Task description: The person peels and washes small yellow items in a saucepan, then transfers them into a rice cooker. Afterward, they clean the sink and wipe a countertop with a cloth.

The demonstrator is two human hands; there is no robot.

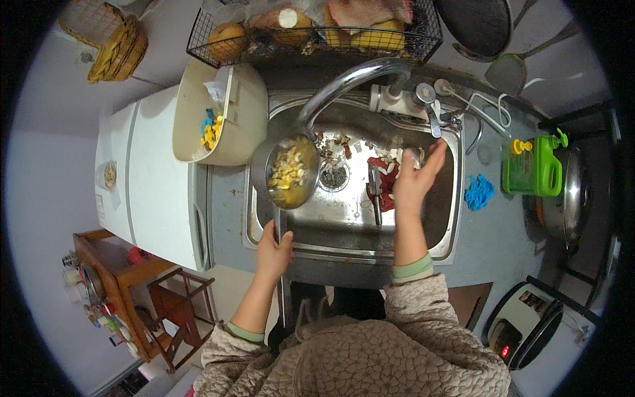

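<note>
My left hand (274, 250) grips the handle of a small saucepan (259, 164) over the left side of the sink. Pale and yellow chopped pieces (290, 171) lie in liquid inside it, under the spout of the chrome faucet (342, 84). Nothing is held in my right hand (416, 181), which is raised over the right half of the stainless steel sink (342, 226) with fingers apart, just below the faucet lever (434, 124). Beside that hand, a peeler (375, 193) rests on a dark red sheet (385, 171) among pale scraps. More scraps surround the drain strainer (334, 177).
A cream bin (243, 114) with yellow and blue waste stands left of the sink, beside a white refrigerator (158, 178). A wire basket (317, 39) sits behind. To the right are a blue cloth (479, 192), a green jug (531, 168) and a lidded pan (573, 193).
</note>
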